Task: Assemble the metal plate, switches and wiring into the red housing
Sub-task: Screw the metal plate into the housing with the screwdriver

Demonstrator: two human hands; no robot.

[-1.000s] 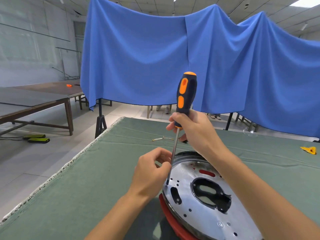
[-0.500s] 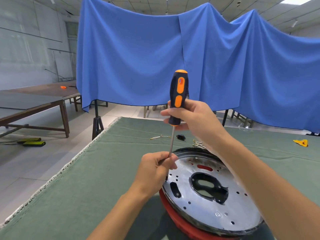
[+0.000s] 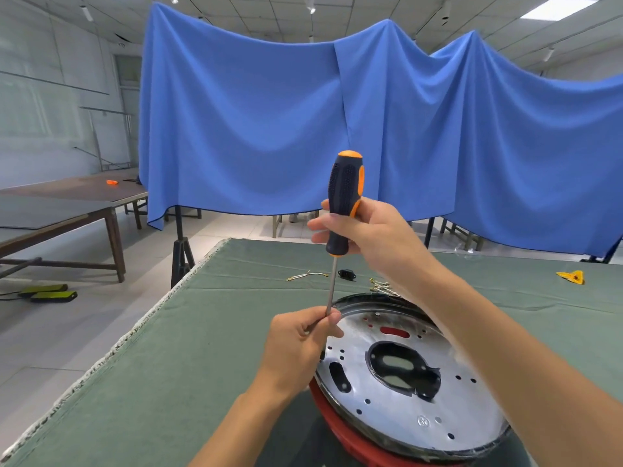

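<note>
On the green-covered table (image 3: 202, 332), close to the near edge, the round metal plate (image 3: 404, 392) sits on top of the red housing (image 3: 340, 429), whose rim shows beneath the plate's left and near side. A screwdriver (image 3: 344, 203) stands nearly upright above the plate's left edge. The right hand (image 3: 367, 230) is wrapped round its black-and-orange handle, while the left hand (image 3: 296, 345) pinches the lower shaft between thumb and fingers (the tip is hidden behind them). Farther back on the cloth lie a small black switch (image 3: 346, 274), some loose wires (image 3: 305, 275) and a yellow piece (image 3: 571, 276). A blue cloth (image 3: 337, 129) hangs behind.
</note>
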